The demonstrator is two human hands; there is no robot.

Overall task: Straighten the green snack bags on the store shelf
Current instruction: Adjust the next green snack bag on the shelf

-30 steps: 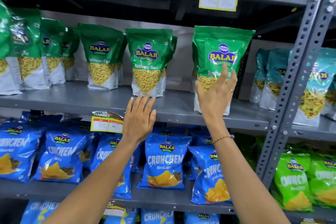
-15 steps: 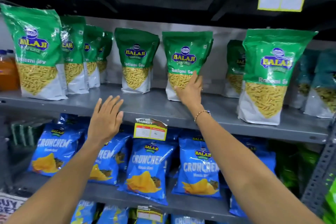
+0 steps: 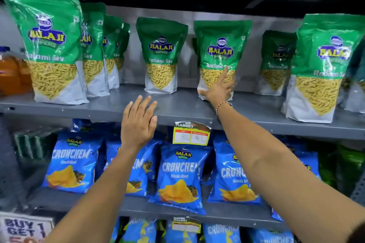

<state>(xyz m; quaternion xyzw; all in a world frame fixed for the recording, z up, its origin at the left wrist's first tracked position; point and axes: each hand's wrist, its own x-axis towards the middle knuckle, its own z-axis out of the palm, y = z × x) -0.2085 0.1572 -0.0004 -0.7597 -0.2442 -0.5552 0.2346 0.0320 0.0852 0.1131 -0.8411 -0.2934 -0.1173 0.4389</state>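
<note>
Green Balaji Ratlami Sev bags stand upright along the grey shelf (image 3: 177, 109). My right hand (image 3: 219, 89) lies on the lower front of one green bag (image 3: 222, 45) right of centre, with the thumb at its bottom left corner and the fingers spread over the clear window. To its left stands another bag (image 3: 161, 55), set apart. A big bag (image 3: 49, 41) stands at the front left with several more in a row behind it. Two more bags (image 3: 324, 65) (image 3: 276, 61) stand at the right. My left hand (image 3: 138, 122) hovers flat at the shelf's front edge, holding nothing.
Blue Crunchem chip bags (image 3: 179, 177) fill the shelf below. A yellow price tag (image 3: 190, 133) hangs from the shelf edge between my arms. Orange bottles (image 3: 9, 73) stand at the far left. A "Buy 1 Get 1" sign (image 3: 23, 229) is at the bottom left.
My view has shifted left along the shelf. My right hand left the rightmost front bag, moved to the bag right of centre and settled on its base. My left hand stayed raised and open.
</note>
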